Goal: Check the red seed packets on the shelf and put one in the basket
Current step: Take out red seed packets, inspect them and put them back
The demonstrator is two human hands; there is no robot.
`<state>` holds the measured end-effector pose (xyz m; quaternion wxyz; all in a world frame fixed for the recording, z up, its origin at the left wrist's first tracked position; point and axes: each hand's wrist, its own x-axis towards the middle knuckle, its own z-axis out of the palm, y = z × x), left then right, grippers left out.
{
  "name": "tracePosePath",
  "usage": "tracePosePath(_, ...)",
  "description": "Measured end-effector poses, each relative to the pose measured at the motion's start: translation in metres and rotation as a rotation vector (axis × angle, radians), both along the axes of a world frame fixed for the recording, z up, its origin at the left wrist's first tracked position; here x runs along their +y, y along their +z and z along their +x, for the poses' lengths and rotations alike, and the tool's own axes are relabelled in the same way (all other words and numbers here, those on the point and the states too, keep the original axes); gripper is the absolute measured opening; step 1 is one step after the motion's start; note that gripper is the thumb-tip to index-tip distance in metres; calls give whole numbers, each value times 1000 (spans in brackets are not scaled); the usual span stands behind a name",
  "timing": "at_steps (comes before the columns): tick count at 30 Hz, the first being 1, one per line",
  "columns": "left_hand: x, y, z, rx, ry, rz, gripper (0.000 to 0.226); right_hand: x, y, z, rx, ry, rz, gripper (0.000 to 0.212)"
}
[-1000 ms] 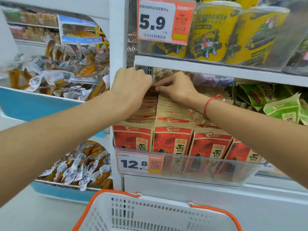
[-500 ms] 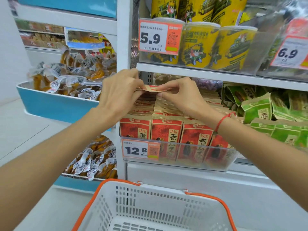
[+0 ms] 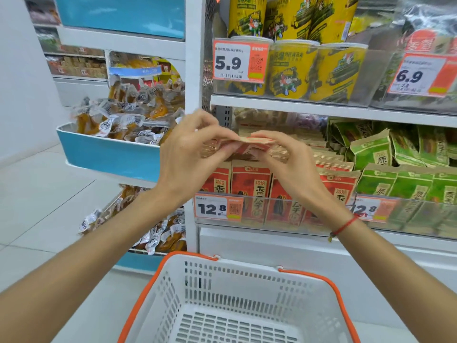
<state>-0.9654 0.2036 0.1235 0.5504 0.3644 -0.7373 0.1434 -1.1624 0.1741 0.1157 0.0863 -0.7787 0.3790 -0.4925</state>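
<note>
Rows of red seed packets (image 3: 252, 186) stand in a clear-fronted tray on the middle shelf. One red seed packet (image 3: 254, 141) is held up in front of them, seen edge-on. My left hand (image 3: 190, 154) pinches its left end and my right hand (image 3: 284, 157) grips its right end from below. A white basket (image 3: 237, 276) with orange rim sits low in front of me, nothing inside it.
Green packets (image 3: 395, 169) fill the shelf to the right. Yellow tubs (image 3: 291, 70) stand on the shelf above. A blue bin (image 3: 108, 154) of clear-wrapped snacks juts out at left. Price tags (image 3: 217, 209) hang on the tray front. White floor lies at left.
Both hands have drawn one red packet up and out from the rows toward me. The view has pulled back, showing more of the basket.
</note>
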Motion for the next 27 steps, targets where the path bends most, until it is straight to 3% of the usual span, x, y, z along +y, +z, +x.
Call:
tracePosePath(3,0,2,-6,188,-18,166,19,5,10,2,-11,60,-2,25)
tracePosePath(6,4,7,-13,358,-167,355,14,8,15,7,-67,67,-28,27)
tracePosePath(15,11,32,-27,610,-301,396,14,23,28,18,-351,83,-28,32)
tracePosePath(17,9,32,-30,644,-298,424,9,27,31,17,-361,89,-11,41)
tracePosePath(23,3,18,-20,719,-276,611,9,19,25,1,-93,241,366,88)
tracePosePath(27,1,12,-2,744,-255,722,27,13,20,-12,-104,464,662,93)
